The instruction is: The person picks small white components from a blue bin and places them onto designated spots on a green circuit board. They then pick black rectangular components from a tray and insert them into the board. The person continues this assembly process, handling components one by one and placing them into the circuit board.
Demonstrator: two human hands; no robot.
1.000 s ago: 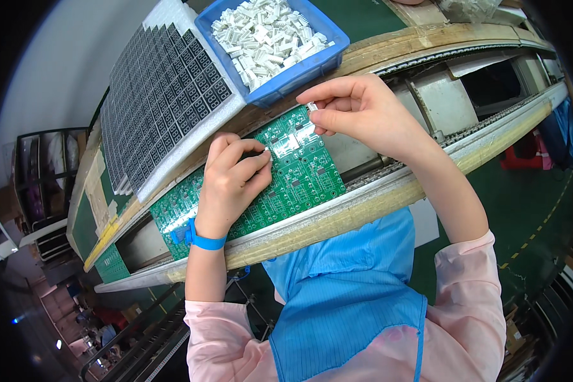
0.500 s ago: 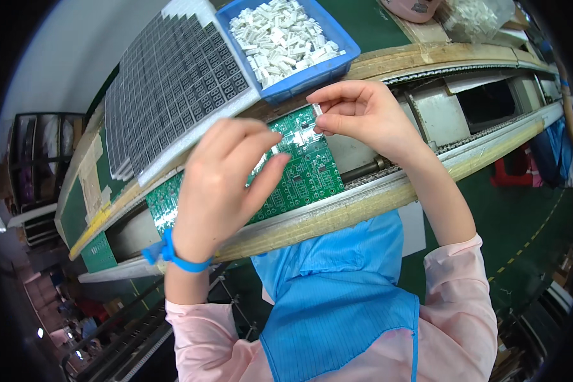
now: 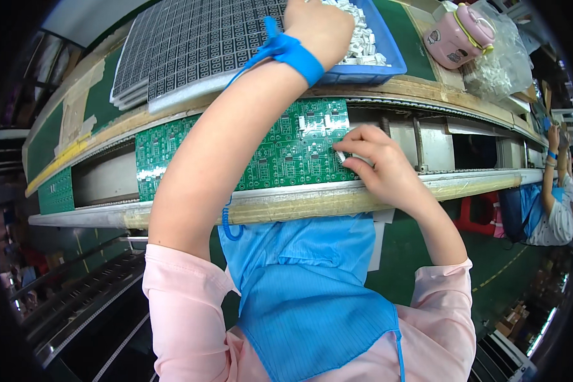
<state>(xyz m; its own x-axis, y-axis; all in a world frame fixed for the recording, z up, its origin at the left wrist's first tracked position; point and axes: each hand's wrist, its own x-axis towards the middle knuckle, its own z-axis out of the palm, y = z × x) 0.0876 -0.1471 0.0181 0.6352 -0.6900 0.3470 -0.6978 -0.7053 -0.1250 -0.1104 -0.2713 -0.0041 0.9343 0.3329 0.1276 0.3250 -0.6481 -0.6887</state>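
Observation:
Between finger and thumb of my right hand is a small white connector, held at the right edge of a green circuit board. My left hand reaches over the blue tray, which is heaped with white connectors. Its fingers are cut off by the top of the picture, so what they hold is hidden. My left forearm crosses above the board and covers part of it. A blue wrist strap with a coiled cord sits on the left wrist.
The board lies between two conveyor rails; another green board is farther left. Foam sheets of black digit displays stand beside the tray. At the right are a pink lidded container, a plastic bag and another person.
My left hand has gone from over the board up to the blue tray. The right hand, with a white connector, has shifted down along the board's right edge. The view has also shifted.

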